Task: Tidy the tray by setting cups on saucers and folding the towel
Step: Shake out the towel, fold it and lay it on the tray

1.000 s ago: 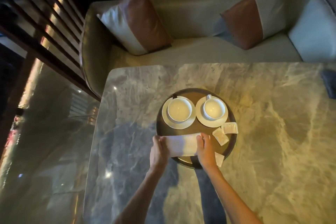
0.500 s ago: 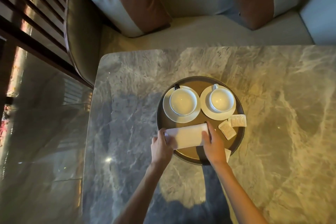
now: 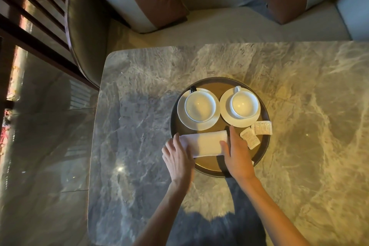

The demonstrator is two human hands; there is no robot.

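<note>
White towel [image 3: 203, 144], folded into a narrow band, is seen lying across the near half of the tray [image 3: 264, 146], its left end reaching the rim. The left grip [image 3: 177, 158] is laid open, its relaxed fingers touching the left end. The right grip [image 3: 236, 156] is set flat against the right end with its thumb resting on the cloth, and nothing is clenched by either. To finish well, the ends would be squared with light inward pressure and the band kept flat and clear of the saucers. At the tray's far side, the left cup [image 3: 200, 106] is seated on the left saucer [image 3: 184, 121] and the right cup [image 3: 244, 105] on the right saucer [image 3: 225, 115], and both look empty. Two sachets [image 3: 250, 138] are lying by the right rim. All is carried by the marble desk [image 3: 139, 106].
</note>
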